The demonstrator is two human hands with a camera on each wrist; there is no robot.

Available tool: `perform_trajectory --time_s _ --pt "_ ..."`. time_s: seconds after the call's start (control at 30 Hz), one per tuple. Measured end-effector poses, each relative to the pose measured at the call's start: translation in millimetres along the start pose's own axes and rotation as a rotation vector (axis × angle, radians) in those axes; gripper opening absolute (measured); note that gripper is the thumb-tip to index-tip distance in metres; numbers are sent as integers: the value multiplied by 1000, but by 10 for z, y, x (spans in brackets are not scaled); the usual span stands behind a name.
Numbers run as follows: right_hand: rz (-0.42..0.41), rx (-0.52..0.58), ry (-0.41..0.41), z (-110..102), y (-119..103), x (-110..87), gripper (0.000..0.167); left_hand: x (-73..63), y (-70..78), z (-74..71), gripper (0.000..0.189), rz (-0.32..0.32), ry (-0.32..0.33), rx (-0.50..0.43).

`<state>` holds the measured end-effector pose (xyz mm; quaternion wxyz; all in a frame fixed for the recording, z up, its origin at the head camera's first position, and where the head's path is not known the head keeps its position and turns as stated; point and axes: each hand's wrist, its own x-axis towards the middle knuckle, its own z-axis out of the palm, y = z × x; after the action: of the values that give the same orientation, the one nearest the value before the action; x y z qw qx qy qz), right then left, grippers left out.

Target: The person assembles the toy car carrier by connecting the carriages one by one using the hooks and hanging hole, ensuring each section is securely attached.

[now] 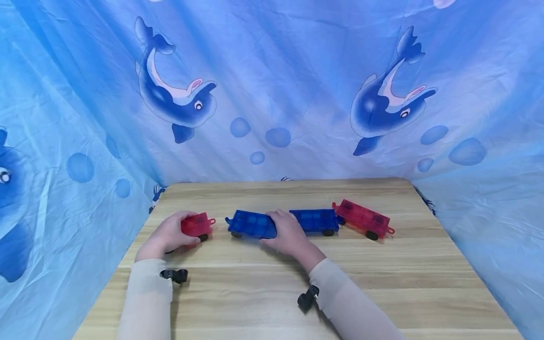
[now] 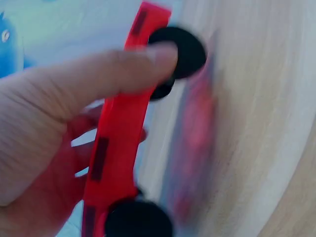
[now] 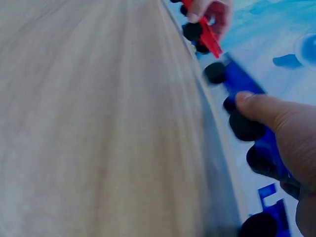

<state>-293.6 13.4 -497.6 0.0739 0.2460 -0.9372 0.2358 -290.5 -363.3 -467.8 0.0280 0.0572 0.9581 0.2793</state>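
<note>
My left hand (image 1: 173, 233) grips a red toy train car (image 1: 197, 225) with black wheels, thumb along the near side. In the left wrist view the car's blurred reflection shows on the tabletop beside it. A loop sticks out of its right end, facing the hook of a blue toy train car (image 1: 250, 224), with a gap between them. My right hand (image 1: 289, 234) holds that blue car at its right end, fingers over the top and thumb at the near side. Right of this hand stand a second blue car (image 1: 314, 220) and a second red car (image 1: 364, 218), angled and meeting at their ends; whether they are linked I cannot tell.
The cars are in a row across the far part of a wooden table (image 1: 255, 293). A blue curtain (image 1: 280, 71) with dolphins hangs behind the table and at both sides. A small black camera (image 1: 308, 298) is strapped at the right wrist, another (image 1: 174, 275) at the left.
</note>
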Motion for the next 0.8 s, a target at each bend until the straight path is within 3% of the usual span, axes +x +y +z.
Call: perform_trajectory --time_s 0.13,0.3,0.47,0.8 --pt "-27 -8 13 -31 -26 9 88 -16 6 -18 89 27 -26 -52" --pt "-6 -38 -15 -20 -22 -5 88 -8 112 -7 87 53 -10 -88" --pt "-5 1 25 -26 -13 -4 89 6 206 21 85 73 -11 -127" --pt "0 53 35 -57 14 2 89 46 259 74 84 81 -27 -117"
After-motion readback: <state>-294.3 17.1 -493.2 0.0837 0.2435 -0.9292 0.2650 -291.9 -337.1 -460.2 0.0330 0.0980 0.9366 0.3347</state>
